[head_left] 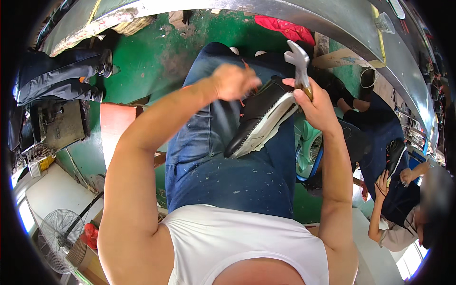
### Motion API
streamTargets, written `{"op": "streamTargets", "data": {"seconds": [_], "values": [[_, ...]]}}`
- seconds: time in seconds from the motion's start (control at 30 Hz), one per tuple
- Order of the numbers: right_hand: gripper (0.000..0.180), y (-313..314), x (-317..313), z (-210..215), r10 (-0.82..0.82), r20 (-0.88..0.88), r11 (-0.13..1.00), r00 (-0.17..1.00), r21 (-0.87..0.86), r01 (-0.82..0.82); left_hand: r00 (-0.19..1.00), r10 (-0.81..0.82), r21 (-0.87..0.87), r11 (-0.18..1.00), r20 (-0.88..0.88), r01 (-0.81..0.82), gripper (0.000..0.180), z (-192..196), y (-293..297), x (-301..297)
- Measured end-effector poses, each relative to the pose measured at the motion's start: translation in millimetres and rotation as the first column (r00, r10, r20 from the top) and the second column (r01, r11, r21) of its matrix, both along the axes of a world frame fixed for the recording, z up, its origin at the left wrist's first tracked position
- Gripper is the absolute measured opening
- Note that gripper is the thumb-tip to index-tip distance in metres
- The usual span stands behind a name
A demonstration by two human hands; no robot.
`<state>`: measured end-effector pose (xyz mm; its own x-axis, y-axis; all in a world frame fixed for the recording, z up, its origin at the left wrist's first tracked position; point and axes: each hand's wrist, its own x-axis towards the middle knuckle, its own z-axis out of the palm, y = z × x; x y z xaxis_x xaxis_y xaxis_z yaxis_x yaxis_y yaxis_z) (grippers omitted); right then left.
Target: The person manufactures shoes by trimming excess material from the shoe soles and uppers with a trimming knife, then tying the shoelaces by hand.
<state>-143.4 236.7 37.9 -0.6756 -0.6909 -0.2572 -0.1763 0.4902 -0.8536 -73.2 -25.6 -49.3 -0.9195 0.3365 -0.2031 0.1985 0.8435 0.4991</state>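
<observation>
Across my lap lies a black shoe (259, 116), its sole side turned to the right, with a jagged pale edge and loose white material along it. Orange lace (242, 103) shows at its upper opening. My left hand (235, 81) is above the shoe's left side, fingers curled and blurred by motion, with orange strands at the fingertips and by the wrist. Gripped in my right hand (314, 105), lasting pincers (299, 61) point away from me, their metal head up beyond the shoe. The same hand's fingers rest against the shoe's far end.
A metal-edged bench (332, 26) curves across the far side. To the right, another person holds a dark shoe (395, 154); a green slatted stool (308, 145) stands closer. Another person's legs (64, 76) are at left. A wire-guard fan (61, 237) stands at lower left.
</observation>
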Motion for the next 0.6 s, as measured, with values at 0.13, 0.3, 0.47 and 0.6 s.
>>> {"op": "streamTargets", "data": {"seconds": [0.13,0.3,0.47,0.6], "values": [[0.035,-6.4,-3.0,-11.2,-0.081,-0.060,0.997,0.995,0.000,0.081,0.839,0.287,0.278,0.945,-0.462,-0.170,0.032,-18.1,2.5,-2.5],[0.036,-32.8,-17.8,-28.4,-0.019,-0.061,0.998,0.998,0.052,0.023,0.901,0.432,0.124,0.897,-0.048,-0.424,0.045,55.1,64.0,71.6],[0.036,-21.0,26.7,-18.2,-0.087,-0.256,0.994,0.963,0.035,0.099,0.804,0.585,0.281,0.758,0.109,-0.589,0.027,41.2,47.0,80.0],[0.031,11.7,88.8,-3.5,0.005,0.023,0.984,1.000,0.178,-0.008,0.804,0.448,0.264,0.782,0.391,-0.564,0.025,40.5,17.9,80.0]]}}
